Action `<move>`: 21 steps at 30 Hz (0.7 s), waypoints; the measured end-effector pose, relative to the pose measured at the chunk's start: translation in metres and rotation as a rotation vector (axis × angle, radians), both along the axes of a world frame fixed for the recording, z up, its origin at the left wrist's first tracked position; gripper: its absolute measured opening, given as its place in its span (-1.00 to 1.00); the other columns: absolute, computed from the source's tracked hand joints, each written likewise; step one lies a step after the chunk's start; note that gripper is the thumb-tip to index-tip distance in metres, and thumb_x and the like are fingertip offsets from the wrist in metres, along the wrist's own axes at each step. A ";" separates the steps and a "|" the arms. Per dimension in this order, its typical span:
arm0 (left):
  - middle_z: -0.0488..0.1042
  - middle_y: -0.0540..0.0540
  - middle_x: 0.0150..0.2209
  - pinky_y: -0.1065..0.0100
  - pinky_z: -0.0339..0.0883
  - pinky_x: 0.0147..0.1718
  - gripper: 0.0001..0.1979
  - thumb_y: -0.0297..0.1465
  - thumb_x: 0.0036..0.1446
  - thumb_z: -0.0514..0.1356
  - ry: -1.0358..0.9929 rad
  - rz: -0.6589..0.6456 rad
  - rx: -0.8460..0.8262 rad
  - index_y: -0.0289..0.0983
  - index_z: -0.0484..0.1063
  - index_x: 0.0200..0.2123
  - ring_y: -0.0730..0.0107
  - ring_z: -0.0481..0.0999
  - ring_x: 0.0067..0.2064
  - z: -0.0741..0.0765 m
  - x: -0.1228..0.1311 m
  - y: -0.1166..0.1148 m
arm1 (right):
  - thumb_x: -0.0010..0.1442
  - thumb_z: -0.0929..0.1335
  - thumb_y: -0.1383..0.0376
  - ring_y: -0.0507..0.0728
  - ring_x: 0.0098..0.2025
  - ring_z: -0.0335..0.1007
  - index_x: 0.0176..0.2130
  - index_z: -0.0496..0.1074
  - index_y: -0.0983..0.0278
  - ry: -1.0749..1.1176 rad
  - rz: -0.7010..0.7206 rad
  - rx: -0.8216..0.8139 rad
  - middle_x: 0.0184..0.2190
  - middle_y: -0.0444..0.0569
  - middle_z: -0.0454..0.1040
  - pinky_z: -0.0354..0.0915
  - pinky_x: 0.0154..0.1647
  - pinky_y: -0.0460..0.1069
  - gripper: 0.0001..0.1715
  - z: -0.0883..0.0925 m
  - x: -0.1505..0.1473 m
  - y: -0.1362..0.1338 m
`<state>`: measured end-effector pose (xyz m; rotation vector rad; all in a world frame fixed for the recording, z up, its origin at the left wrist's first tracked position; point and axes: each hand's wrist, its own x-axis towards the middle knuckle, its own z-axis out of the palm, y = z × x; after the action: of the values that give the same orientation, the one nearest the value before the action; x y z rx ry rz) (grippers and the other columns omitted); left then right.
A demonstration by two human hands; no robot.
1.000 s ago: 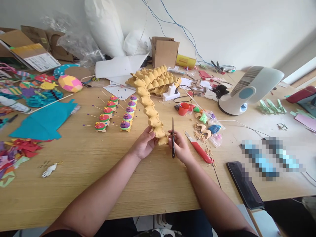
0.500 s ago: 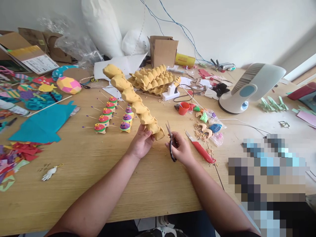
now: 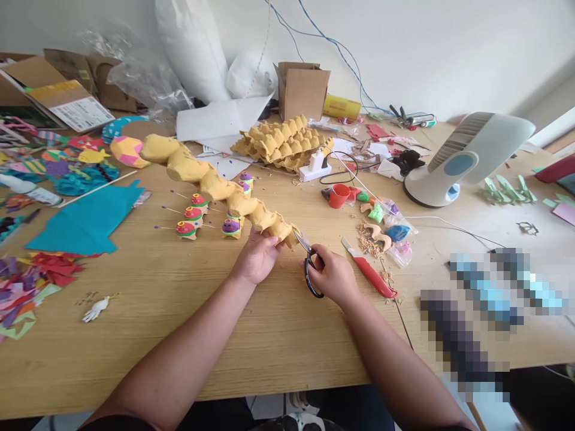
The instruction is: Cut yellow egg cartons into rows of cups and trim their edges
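Note:
My left hand (image 3: 259, 256) is closed on the near end of a long yellow egg-carton strip (image 3: 218, 182), which slants up and away to the left above the table. In my right hand (image 3: 333, 272) is a pair of black-handled scissors (image 3: 309, 272). Their blades meet the near end of the strip, at its edge; how far they part is hard to see. Behind the strip stand small painted carton figures with pins stuck in them, a row of red ones (image 3: 193, 213) and a row of purple ones (image 3: 232, 225), partly hidden by the strip.
A red-handled knife (image 3: 375, 276) lies right of my right hand, near wood shavings and bags of coloured clay (image 3: 398, 232). Farther back are a stack of yellow egg trays (image 3: 283, 142), a power strip (image 3: 315, 166) and a white fan (image 3: 467, 158). Teal paper (image 3: 83, 218) lies left.
The strip has swung lower and farther left at its far end, covering more of the painted figures. The scissors have come in from beside the strip to touch its near end.

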<state>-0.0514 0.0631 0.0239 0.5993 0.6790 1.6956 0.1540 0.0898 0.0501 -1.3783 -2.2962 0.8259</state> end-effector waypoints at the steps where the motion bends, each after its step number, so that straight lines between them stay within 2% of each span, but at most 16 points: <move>1: 0.55 0.04 0.06 0.26 0.37 -0.02 -0.42 -0.46 0.01 0.44 -0.004 -0.004 -0.002 -0.01 0.44 0.10 0.27 0.50 0.14 0.000 0.000 0.000 | 0.26 0.42 0.02 0.07 -0.45 0.36 0.01 0.49 0.19 0.002 0.002 -0.001 -0.48 -0.18 0.48 0.06 -0.42 -0.06 -0.58 0.000 0.000 0.000; 8: 0.55 0.04 0.03 0.24 0.39 0.00 -0.49 -0.53 -0.04 0.43 -0.061 -0.016 -0.039 -0.06 0.50 -0.01 0.24 0.50 0.11 0.005 0.000 -0.002 | 0.28 0.42 0.05 0.07 -0.45 0.36 0.01 0.47 0.19 0.010 0.013 -0.005 -0.48 -0.18 0.49 0.05 -0.42 -0.06 -0.61 -0.002 0.000 0.002; 21: 0.54 0.02 0.05 0.22 0.38 0.01 -0.50 -0.50 -0.04 0.43 -0.053 -0.038 -0.039 -0.06 0.49 -0.01 0.22 0.49 0.13 0.003 -0.001 -0.001 | 0.28 0.42 0.06 0.07 -0.45 0.35 0.05 0.46 0.19 0.016 0.033 0.003 -0.48 -0.18 0.47 0.03 -0.43 -0.05 -0.58 -0.003 0.000 0.002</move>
<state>-0.0519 0.0618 0.0266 0.5352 0.6570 1.6537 0.1543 0.0923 0.0468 -1.3317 -2.3130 0.8402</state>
